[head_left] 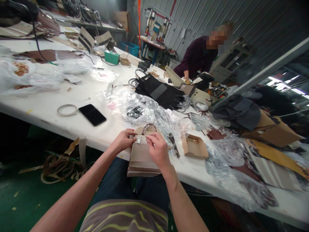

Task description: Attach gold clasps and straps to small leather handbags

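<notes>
A beige handbag point(142, 159) lies partly on the table's front edge and partly over my lap. Its rounded handle point(149, 128) points away from me. Near its top edge sits a small metal clasp plate point(139, 140). My left hand point(125, 139) pinches the bag's upper left edge, beside the plate. On the other side, my right hand point(158, 146) is closed with thumb and forefinger together at the bag's top strip; anything small between those fingertips is hidden.
Right of the bag lie dark scissors point(174, 145) and a small cardboard box point(195, 146) with metal pieces. A phone point(92, 114) and a tape roll point(67, 110) lie left. Plastic bags point(137, 106) and black bags point(159, 91) lie beyond. Another person point(196, 54) stands across the table.
</notes>
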The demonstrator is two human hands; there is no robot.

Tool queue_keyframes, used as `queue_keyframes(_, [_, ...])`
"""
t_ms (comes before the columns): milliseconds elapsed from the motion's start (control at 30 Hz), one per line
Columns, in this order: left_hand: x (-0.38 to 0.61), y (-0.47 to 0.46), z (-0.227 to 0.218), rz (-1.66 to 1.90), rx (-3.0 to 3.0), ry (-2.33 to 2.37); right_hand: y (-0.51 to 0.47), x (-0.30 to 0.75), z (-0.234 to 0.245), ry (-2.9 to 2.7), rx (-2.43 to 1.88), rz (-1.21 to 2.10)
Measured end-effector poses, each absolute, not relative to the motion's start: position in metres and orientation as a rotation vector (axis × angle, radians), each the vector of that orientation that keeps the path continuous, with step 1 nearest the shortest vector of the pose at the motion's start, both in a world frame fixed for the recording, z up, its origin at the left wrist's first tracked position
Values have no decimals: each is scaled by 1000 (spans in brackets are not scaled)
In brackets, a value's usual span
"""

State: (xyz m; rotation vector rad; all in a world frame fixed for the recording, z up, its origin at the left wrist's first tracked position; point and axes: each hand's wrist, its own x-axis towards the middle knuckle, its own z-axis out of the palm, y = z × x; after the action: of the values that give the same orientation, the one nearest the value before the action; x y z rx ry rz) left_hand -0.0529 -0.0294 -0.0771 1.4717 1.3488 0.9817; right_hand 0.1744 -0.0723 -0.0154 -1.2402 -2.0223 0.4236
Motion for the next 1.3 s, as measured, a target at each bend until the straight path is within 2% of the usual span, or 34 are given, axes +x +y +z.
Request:
queue_keyframes(167, [-53, -27, -78, 962, 1473, 1392, -97, 192, -18, -2111, -1615, 315])
queue_keyframes(333, [-53, -27, -78, 952, 1446, 1402, -99, 183, -27, -2081, -1734, 246])
queue_keyframes(600, [-51, -30, -68, 927, 1307, 1375, -94, 174, -15, -2122, -1906, 359])
queue_keyframes(733, [-51, -30, -62, 861, 1261, 1381, -98, 176, -19, -2112, -1840, 395])
queue_keyframes(900, [-51, -29, -54, 837, 1301, 1407, -87, 219, -9, -1923, -1470, 574])
queue_keyframes(1067, [-50, -30, -48, 833, 1327, 1441, -65, 269, 8, -1682, -1450, 505])
queue_keyframes(1300, [-40, -30, -41, 850, 1638, 1578, -59, 277, -2, -2271, -1150, 411])
